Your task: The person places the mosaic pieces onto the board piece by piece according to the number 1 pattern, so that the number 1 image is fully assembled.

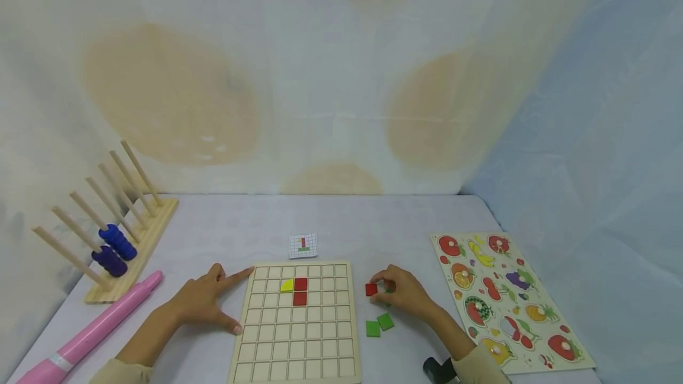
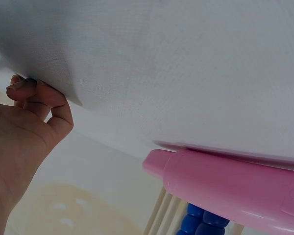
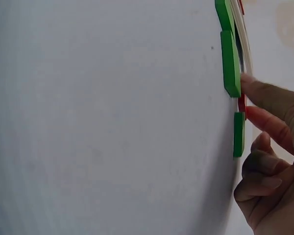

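Observation:
In the head view a wooden grid board (image 1: pixel 320 332) bears a yellow quarter-round tile (image 1: pixel 287 285) and two red square tiles (image 1: pixel 300 291), one below the other. My left hand (image 1: pixel 200 298) spans the board's left edge, index fingertip by the top corner and thumb lower down. To the right of the board, my right hand (image 1: pixel 402 292) pinches a red tile (image 1: pixel 371 290) between thumb and index finger. Two green tiles (image 1: pixel 373 329) lie just below it, and a third is partly hidden under the hand. The right wrist view shows green tiles (image 3: pixel 231 64) beside the fingertips.
A small pattern card (image 1: pixel 303 246) lies behind the board. On the left are a wooden peg stand (image 1: pixel 144 248) with blue and purple beads and a pink tapered object (image 1: pixel 101 328). A fruit puzzle board (image 1: pixel 512 301) lies on the right, with a black object (image 1: pixel 439 370) near my right sleeve.

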Motion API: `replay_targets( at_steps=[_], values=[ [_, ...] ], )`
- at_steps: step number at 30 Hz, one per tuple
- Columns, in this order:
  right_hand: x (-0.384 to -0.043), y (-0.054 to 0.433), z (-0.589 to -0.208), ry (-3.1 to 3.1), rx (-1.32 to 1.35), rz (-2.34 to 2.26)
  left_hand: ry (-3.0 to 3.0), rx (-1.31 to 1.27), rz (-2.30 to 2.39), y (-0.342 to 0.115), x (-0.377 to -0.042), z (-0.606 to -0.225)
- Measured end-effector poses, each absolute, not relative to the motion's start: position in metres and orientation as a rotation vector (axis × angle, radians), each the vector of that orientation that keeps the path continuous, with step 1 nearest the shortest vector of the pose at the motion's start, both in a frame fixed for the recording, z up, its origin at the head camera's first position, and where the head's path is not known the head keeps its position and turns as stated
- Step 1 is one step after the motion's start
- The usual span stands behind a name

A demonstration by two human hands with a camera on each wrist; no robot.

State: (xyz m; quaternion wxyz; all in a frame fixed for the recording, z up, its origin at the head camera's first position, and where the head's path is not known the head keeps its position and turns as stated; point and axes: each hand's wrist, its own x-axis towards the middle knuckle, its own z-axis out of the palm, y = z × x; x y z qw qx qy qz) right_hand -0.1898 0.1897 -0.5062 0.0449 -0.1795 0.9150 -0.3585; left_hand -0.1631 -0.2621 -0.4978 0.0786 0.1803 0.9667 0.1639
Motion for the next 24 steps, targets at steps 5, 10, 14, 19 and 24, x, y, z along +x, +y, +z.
replay_targets(
  at_steps=[5,10,14,19,24],
  values=[
    [-0.187,0.188,-0.51,2.838,-0.577,-1.062,2.872,0.528,0.483,-0.26,-0.162,-0.494],
    [-0.185,0.186,-0.508,2.851,-0.595,-1.049,2.874,0.519,0.473,-0.261,-0.162,-0.496],
    [-0.184,0.183,-0.504,2.84,-0.626,-1.075,2.883,0.53,0.477,-0.261,-0.161,-0.496],
    [-0.181,0.176,-0.497,2.806,-0.727,-1.14,2.881,0.545,0.496,-0.26,-0.16,-0.493],
    [-0.178,0.167,-0.489,2.738,-0.773,-1.178,2.874,0.537,0.495,-0.259,-0.16,-0.492]
  ],
)
